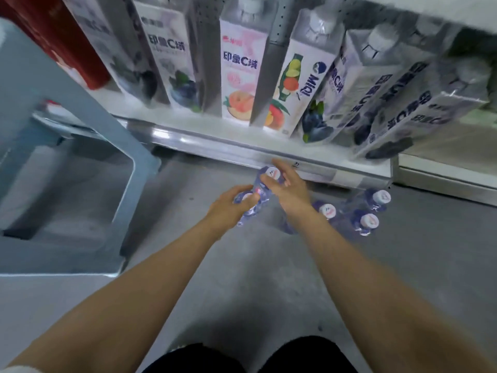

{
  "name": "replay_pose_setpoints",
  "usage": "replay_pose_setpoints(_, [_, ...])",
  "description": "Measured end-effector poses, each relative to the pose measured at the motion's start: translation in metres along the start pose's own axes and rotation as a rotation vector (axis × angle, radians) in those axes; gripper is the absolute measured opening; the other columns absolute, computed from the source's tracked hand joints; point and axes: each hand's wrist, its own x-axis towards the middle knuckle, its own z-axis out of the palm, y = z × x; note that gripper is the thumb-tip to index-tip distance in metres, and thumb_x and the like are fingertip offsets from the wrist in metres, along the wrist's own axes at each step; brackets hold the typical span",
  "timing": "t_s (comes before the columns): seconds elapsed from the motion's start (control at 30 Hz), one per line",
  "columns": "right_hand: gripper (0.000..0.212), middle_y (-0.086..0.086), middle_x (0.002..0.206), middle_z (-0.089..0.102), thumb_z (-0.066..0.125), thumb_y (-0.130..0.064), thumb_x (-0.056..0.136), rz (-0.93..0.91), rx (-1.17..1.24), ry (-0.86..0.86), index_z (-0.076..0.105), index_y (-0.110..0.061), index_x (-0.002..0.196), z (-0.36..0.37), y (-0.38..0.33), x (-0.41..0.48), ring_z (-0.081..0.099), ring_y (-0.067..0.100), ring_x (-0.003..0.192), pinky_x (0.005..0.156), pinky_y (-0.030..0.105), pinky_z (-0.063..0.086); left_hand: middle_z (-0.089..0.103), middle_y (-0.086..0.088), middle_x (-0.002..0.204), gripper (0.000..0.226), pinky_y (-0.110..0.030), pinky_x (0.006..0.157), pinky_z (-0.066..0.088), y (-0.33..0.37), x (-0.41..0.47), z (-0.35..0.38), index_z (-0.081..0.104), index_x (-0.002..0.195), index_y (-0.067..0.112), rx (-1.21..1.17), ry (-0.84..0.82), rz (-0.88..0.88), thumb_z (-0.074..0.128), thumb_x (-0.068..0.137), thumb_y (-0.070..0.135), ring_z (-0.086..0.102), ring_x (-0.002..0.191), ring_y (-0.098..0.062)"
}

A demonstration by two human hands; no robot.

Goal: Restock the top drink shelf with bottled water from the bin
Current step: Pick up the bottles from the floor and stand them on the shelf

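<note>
Left hand (228,204) grips one water bottle (252,208); right hand (289,189) lies on second bottle (272,173), closure unclear: wrap both bodies firmly before lifting.

Above a concrete floor (242,278), a person's left grip (231,203) curls round a water bottle (248,212); the right grip (291,191) lies against a second bottle (272,173), its hold blurred. Three more bottles (369,221) stand nearby. A blue bin (88,125) sits left, below shelved juice cartons (239,76).
</note>
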Motion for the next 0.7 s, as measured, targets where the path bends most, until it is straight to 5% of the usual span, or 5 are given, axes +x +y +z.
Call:
replay_pose_setpoints(0.2, [0.050,0.002,0.119,0.070,0.079,-0.001,0.083,-0.077,0.034,-0.002,0.065,-0.008,0.131,0.002,0.020,0.009,0.065,-0.003,0.095,0.081,0.010,0.049,0.068,0.025,0.100,0.046,-0.008,0.068,0.048,-0.015,0.001,0.010,0.064,0.103,0.050,-0.127,0.035,0.066,0.066,0.065,0.076,0.065,0.094,0.004])
replay_pose_setpoints(0.43, [0.046,-0.015,0.107,0.072,0.087,-0.012,0.078,-0.108,0.062,0.100,0.070,-0.020,0.119,0.010,0.032,0.017,0.064,-0.013,0.092,0.075,0.006,0.048,0.063,0.010,0.116,0.033,-0.026,0.088,0.051,-0.018,0.008,0.016,0.059,0.119,0.036,-0.183,0.032,0.082,0.059,0.090,0.052,0.060,0.106,-0.014])
replay_pose_setpoints(0.57, [0.053,-0.012,0.117,0.069,0.089,-0.020,0.076,-0.078,0.088,0.168,0.062,-0.025,0.122,0.010,0.032,0.021,0.064,-0.009,0.100,0.083,0.011,0.052,0.061,0.004,0.124,0.049,-0.036,0.097,0.051,-0.019,0.008,0.015,0.058,0.122,0.034,-0.191,0.008,0.093,0.057,0.081,0.061,0.059,0.114,-0.018])
replay_pose_setpoints(0.7, [0.035,-0.019,0.102,0.068,0.084,-0.027,0.082,-0.071,0.067,0.213,0.064,-0.027,0.110,0.010,0.022,0.025,0.065,-0.007,0.090,0.082,0.019,0.054,0.060,0.000,0.130,0.062,-0.042,0.102,0.050,-0.019,0.006,0.015,0.059,0.123,0.033,-0.207,0.004,0.088,0.056,0.071,0.066,0.059,0.118,-0.023])
